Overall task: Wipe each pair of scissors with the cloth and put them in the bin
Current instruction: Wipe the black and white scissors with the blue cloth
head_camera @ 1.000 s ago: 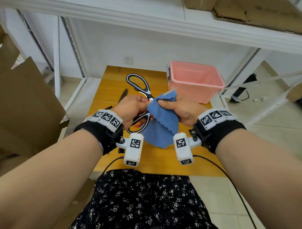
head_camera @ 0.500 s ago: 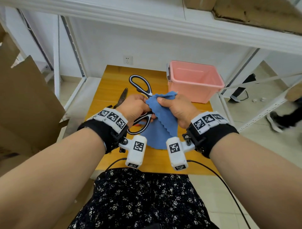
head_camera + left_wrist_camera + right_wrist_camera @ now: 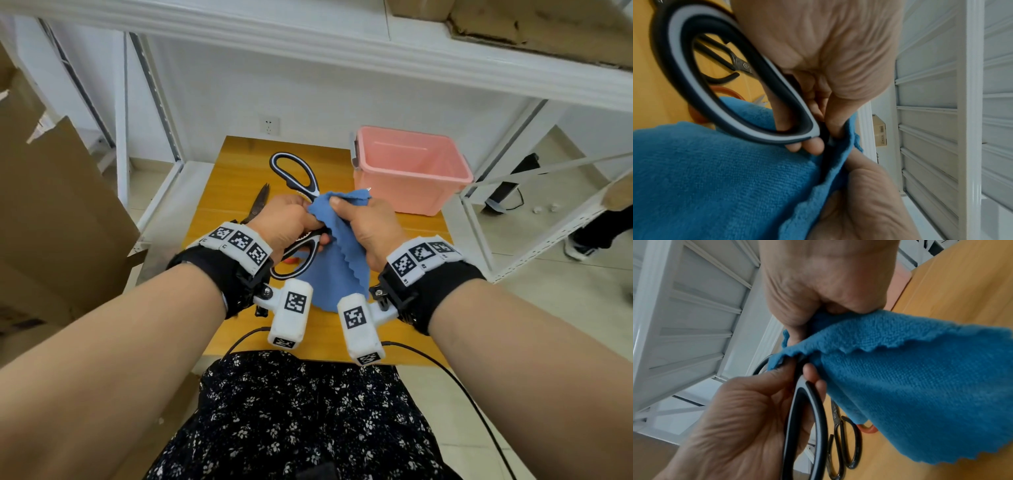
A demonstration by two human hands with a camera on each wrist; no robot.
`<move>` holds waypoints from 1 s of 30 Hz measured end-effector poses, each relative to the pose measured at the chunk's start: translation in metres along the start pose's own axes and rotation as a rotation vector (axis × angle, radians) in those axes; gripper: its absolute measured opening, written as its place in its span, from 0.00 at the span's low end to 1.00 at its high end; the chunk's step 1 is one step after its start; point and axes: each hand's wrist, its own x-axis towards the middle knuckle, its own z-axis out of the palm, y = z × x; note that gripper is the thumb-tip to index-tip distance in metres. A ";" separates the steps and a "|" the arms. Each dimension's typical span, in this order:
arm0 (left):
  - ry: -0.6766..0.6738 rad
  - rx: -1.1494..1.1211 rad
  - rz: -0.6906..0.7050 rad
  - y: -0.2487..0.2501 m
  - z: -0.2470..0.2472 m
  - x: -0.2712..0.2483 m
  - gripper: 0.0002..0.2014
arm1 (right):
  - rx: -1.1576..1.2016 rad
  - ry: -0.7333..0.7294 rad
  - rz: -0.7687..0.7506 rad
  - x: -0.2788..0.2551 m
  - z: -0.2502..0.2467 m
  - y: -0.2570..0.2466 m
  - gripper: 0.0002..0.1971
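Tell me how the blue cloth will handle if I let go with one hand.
Likely floppy: the cloth hangs in loose folds below the right hand that pinches it. Probably light, since a pinch carries it. It may cling rather than slip: its napped weave shows in the wrist views, and it wraps the scissors that the left hand holds.

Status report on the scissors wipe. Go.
Left hand grips black-and-white scissors. Right hand pinches blue cloth around the blades. Pink plastic bin empty, path clear. Black metal scissors wait on table.

bin [image 3: 445, 202] on table [image 3: 342, 335] far right; small scissors [image 3: 257, 204] lie left.
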 end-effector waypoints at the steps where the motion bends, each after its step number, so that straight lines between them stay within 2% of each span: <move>1: -0.005 -0.007 0.003 0.001 0.001 0.000 0.08 | -0.020 0.005 -0.006 0.001 0.001 0.000 0.20; 4: -0.015 -0.029 0.021 0.002 0.000 0.000 0.10 | -0.069 -0.010 -0.025 0.006 0.001 0.001 0.27; 10: 0.007 -0.070 0.006 -0.002 -0.002 -0.002 0.09 | -0.141 -0.101 -0.030 0.000 -0.002 -0.007 0.13; 15: 0.099 -0.067 -0.057 -0.007 -0.007 0.001 0.11 | -0.210 -0.131 -0.021 0.001 -0.005 -0.009 0.11; 19: 0.115 -0.040 -0.056 -0.007 -0.008 0.003 0.09 | -0.187 -0.084 -0.033 0.000 -0.002 -0.003 0.10; 22: 0.092 -0.044 -0.043 -0.005 -0.005 0.001 0.08 | -0.133 -0.025 -0.038 -0.002 0.001 0.000 0.14; 25: 0.071 -0.107 -0.037 -0.005 0.002 0.000 0.07 | -0.195 0.041 -0.097 -0.003 0.001 0.000 0.15; 28: 0.079 -0.161 -0.046 -0.006 0.008 0.002 0.11 | -0.209 0.104 -0.136 -0.003 -0.001 0.000 0.26; 30: 0.066 -0.190 -0.038 -0.006 0.009 0.003 0.11 | -0.185 0.130 -0.129 -0.001 -0.003 -0.002 0.27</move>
